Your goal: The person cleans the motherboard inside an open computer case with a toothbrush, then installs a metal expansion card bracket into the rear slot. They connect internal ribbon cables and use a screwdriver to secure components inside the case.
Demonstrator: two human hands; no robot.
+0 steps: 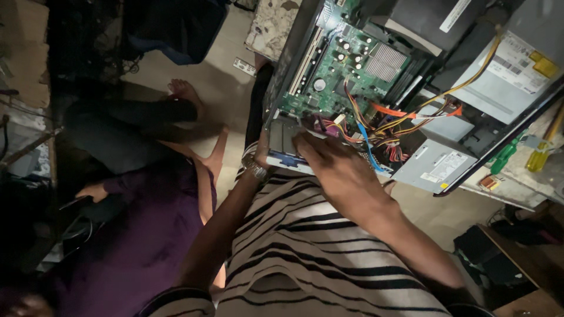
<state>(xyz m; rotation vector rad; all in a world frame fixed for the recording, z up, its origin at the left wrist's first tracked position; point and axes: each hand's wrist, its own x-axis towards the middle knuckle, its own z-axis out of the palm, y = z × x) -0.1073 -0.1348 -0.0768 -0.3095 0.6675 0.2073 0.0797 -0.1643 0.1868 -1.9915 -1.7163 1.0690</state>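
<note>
hands meet at the near edge of an opened desktop computer case (517, 126) that lies on the bench (517, 188) in front of the person. the right hand (338, 170) lies palm down over a small blue-and-grey module (286, 159) at the case's front corner, fingers spread and pressing or gripping its top; whether they actually pinch it i cannot tell, since the hand covers most of it. the left hand (262, 144), with a metal watch (254, 170) at the wrist, is tucked against the case's outer left edge, mostly hidden, so its grip cannot be read either. the two hands are close together, one at each side of that module.

just beyond the right hand's fingertips runs a tangle of coloured wires (382, 126), yellow, red, orange and blue, and past them the green motherboard (335, 70) with a finned heatsink (385, 61). to the right of the right hand sit a grey drive box (437, 167) and, further off, the power supply (517, 64). a yellow-handled screwdriver (543, 149) and a green-handled one (505, 155) lie on the bench well to the right.

judging by the pose, the step in hand is seating or freeing the module at the case's front. the next move likely calls for steady, even force along its slot, with the left hand bracing the case and the wires kept clear of the fingers.

another person in purple (135, 235) sits on the floor (217, 76) to the left, well apart.
</note>
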